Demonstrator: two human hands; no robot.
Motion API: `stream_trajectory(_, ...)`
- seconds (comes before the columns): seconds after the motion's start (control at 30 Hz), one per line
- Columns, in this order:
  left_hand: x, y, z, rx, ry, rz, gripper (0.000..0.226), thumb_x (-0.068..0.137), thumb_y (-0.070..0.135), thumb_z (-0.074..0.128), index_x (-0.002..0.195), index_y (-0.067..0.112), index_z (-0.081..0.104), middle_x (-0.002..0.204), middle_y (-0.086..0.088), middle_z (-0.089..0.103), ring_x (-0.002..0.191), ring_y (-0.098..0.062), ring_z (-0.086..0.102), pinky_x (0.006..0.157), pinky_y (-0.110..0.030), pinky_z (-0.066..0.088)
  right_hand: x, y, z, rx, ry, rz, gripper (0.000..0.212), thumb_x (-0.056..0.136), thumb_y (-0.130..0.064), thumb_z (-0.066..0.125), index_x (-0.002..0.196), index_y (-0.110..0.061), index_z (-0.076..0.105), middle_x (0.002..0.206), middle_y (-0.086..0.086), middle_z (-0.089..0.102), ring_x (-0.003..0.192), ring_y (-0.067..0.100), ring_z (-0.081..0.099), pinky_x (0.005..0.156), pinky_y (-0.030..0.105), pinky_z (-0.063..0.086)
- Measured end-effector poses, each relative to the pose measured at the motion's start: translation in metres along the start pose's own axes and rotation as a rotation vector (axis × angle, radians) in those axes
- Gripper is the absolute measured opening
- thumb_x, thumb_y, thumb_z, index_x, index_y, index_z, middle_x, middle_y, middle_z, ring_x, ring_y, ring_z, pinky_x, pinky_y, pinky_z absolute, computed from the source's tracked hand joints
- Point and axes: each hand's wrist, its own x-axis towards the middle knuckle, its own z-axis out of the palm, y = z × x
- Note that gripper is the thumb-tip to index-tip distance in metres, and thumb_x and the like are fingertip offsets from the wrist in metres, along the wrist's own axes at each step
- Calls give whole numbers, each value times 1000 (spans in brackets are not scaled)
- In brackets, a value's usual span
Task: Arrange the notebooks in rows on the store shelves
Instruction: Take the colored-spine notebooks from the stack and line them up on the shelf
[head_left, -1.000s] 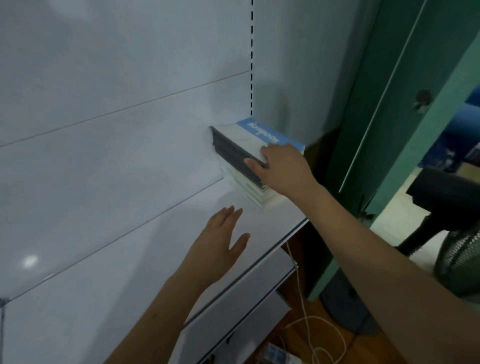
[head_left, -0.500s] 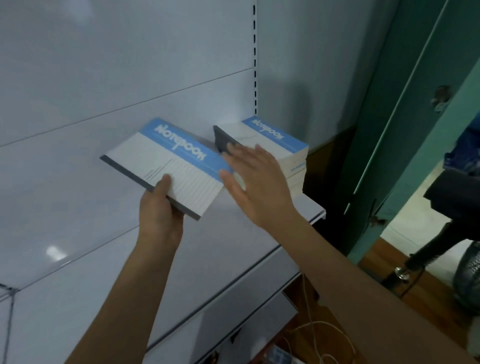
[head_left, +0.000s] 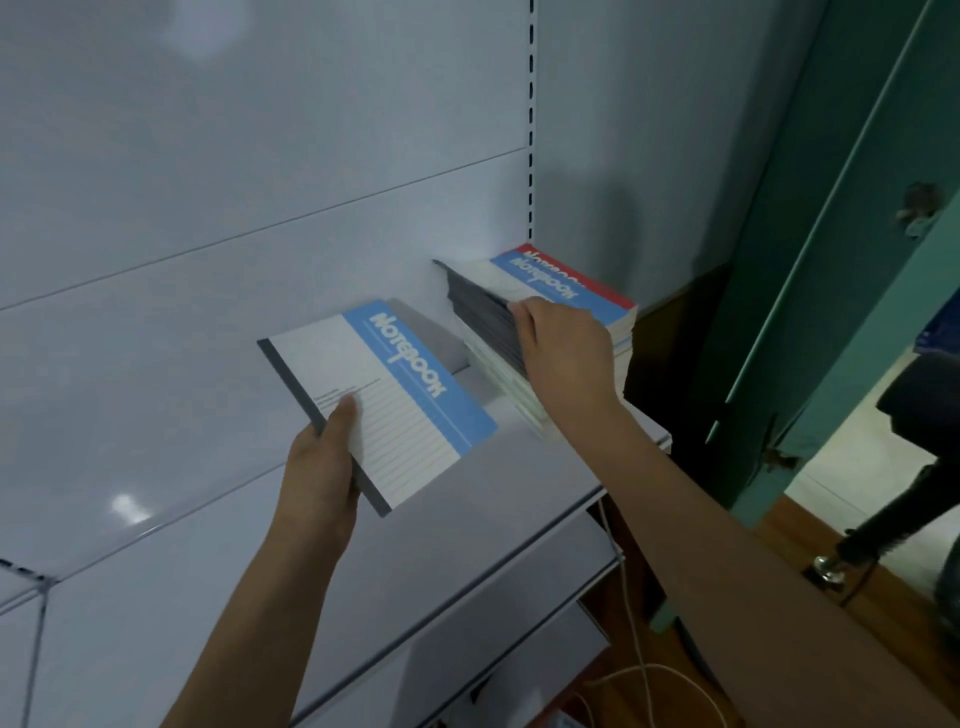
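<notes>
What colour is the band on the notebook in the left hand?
Light blue, on the notebook, seen in the head view.

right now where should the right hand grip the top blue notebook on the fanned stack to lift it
Probably by its dark spine edge, coming from the left side of the stack of notebooks. The stack is fanned, so the spines step out there, where the right hand already rests.

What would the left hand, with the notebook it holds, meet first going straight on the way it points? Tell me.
Probably the white back panel of the shelf. The left hand points up and away with its notebook, and the stack sits off to the right. Depth is unclear.
</notes>
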Motion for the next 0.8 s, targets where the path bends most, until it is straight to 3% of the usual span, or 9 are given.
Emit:
stream_trajectory(0.1,-2,-1,10,-9,-39,20,26,102,41,47,114,22,61,99,2,75,86,-12,73,75,-31,54,-10,-15,-18,107,207,-15,36,101,-32,44,83,-13,68,66,4,66,54,18,61,48,28,48)
stream_trajectory(0.17,-4,-1,17,-90,-69,10,41,99,52,43,120,21,61,103,2,76,95,-13,73,83,-34,54,-30,-35,-25,97,275,-136,31,100,-30,47,88,-15,71,71,-1,69,58,13,63,51,21,48)
stream_trajectory(0.27,-8,1,18,-315,-155,-32,65,91,64,40,135,18,56,125,-4,69,116,-19,65,99,-39,52,-80,-68,-9,210,120,-360,29,99,-28,52,104,-10,74,103,3,74,96,14,70,86,27,54)
stream_trajectory(0.37,-10,-2,0,-302,-134,-61,45,100,39,48,134,11,56,127,-13,67,114,-27,66,91,-37,57,-113,-80,16,365,-38,-458,28,97,-30,57,104,-9,74,117,5,71,115,17,63,100,35,48)
stream_trajectory(0.47,-13,-8,-28,-187,-60,-37,35,97,14,54,131,7,58,123,-16,68,112,-33,66,95,-45,53,-107,-80,23,387,-135,-387,33,99,-36,50,111,-13,71,131,4,62,126,19,52,105,37,42)
stream_trajectory(0.57,-22,-5,-60,-105,56,-71,28,93,13,60,121,9,63,112,-11,74,100,-28,71,83,-39,56,-84,-91,21,436,-263,-145,49,100,-46,44,139,-17,50,149,0,44,135,16,38,111,29,30)
stream_trajectory(0.67,-35,-5,-99,-20,113,-87,22,93,17,63,114,11,65,104,-7,76,93,-25,73,74,-34,57,-76,-120,36,798,-591,72,60,97,-50,46,148,-22,34,139,-2,52,121,13,53,104,30,44)
stream_trajectory(0.73,-47,-8,-126,14,164,-108,22,93,19,62,113,10,66,103,-8,76,94,-25,73,75,-33,57,-85,-149,50,920,-763,120,49,99,-47,45,142,-24,40,117,0,64,98,13,63,88,29,52)
stream_trajectory(0.8,-61,-10,-155,22,234,-117,25,94,23,62,115,10,66,104,-10,76,96,-28,73,78,-36,56,-103,-180,63,1006,-835,140,31,101,-39,45,122,-17,53,91,3,64,74,16,60,71,30,50)
